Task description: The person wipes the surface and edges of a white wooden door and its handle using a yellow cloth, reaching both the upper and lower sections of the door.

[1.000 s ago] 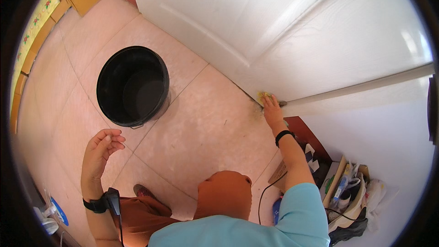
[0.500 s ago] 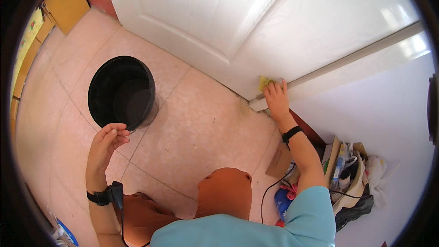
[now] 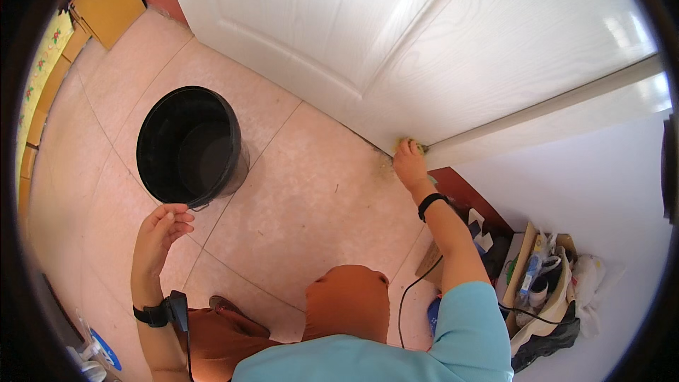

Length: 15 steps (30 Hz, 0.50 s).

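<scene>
My right hand (image 3: 410, 163) is closed on a small yellow-green cloth (image 3: 399, 143), mostly hidden under the fingers. It presses the cloth to the bottom corner of a white panelled door (image 3: 297, 64), close to the floor. To the left, a black bucket (image 3: 230, 173) stands on the tiles, dark inside; whether it holds water I cannot tell. My left hand (image 3: 161, 230) is beside its near rim, index fingertip at the edge. The left fingers are loosely bent and apart, with nothing seen in them. A wire handle end (image 3: 201, 206) shows next to them.
Pink floor tiles (image 3: 304, 191) lie between my knees and the door. At right, by the wall, are a box of bottles and bags (image 3: 541, 279) and a black cable (image 3: 404, 308). Yellow wooden furniture (image 3: 109, 3) stands far left. A dark red skirting (image 3: 470, 194) runs along the wall.
My right hand has moved down and slightly left with the cloth, to the door's lower corner. My left hand has shifted slightly down and left at the bucket's rim.
</scene>
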Tool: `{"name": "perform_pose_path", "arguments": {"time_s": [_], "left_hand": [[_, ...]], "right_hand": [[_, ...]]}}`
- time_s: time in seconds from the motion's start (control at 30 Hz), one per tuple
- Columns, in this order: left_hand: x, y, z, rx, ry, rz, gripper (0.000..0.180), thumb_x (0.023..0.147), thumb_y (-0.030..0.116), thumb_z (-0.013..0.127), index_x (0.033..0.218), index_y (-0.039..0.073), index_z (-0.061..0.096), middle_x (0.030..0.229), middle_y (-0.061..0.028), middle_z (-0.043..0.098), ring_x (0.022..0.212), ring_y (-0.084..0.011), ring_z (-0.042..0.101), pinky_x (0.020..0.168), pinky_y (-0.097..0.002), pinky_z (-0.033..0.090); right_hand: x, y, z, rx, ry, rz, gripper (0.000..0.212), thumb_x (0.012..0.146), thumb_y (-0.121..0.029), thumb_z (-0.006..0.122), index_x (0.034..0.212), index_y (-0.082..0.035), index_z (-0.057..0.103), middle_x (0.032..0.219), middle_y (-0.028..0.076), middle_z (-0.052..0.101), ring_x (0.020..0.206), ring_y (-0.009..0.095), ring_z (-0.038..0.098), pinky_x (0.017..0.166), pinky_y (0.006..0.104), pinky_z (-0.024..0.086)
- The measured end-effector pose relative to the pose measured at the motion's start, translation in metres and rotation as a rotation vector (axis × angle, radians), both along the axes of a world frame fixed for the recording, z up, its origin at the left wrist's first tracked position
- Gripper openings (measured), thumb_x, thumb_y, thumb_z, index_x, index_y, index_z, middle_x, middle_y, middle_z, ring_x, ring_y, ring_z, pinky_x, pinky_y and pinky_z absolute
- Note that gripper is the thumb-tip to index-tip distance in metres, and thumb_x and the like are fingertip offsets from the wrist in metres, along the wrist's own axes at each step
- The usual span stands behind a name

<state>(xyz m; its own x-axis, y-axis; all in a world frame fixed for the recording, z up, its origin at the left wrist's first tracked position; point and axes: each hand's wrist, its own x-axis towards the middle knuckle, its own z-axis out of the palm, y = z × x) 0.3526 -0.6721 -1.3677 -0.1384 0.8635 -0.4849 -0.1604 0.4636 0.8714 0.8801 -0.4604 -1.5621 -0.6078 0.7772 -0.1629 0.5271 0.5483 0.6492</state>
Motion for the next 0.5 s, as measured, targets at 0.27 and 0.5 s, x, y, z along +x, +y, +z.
{"name": "perform_pose_path", "arguments": {"time_s": [0.27,0.5], "left_hand": [[0.006,0.001,0.010,-0.081,0.039,0.053,0.025,0.096,0.019,0.050,0.109,0.000,0.059,0.095,-0.0094,0.066,0.081,-0.0148,0.064,0.082,-0.0275,0.053],[0.011,0.004,0.013,-0.074,0.032,0.048,0.024,0.096,0.020,0.052,0.108,0.001,0.060,0.095,-0.0094,0.067,0.083,-0.0150,0.065,0.082,-0.0276,0.053]], "right_hand": [[-0.017,0.005,-0.055,-0.157,-0.110,-0.051,0.030,0.087,-0.021,0.053,0.109,-0.009,0.070,0.130,0.011,0.051,0.121,0.033,0.039,0.101,0.0487,0.028],[-0.014,0.001,-0.067,-0.233,-0.069,-0.147,0.030,0.088,-0.022,0.053,0.106,-0.007,0.071,0.126,0.009,0.049,0.120,0.031,0.039,0.101,0.0470,0.029]]}}
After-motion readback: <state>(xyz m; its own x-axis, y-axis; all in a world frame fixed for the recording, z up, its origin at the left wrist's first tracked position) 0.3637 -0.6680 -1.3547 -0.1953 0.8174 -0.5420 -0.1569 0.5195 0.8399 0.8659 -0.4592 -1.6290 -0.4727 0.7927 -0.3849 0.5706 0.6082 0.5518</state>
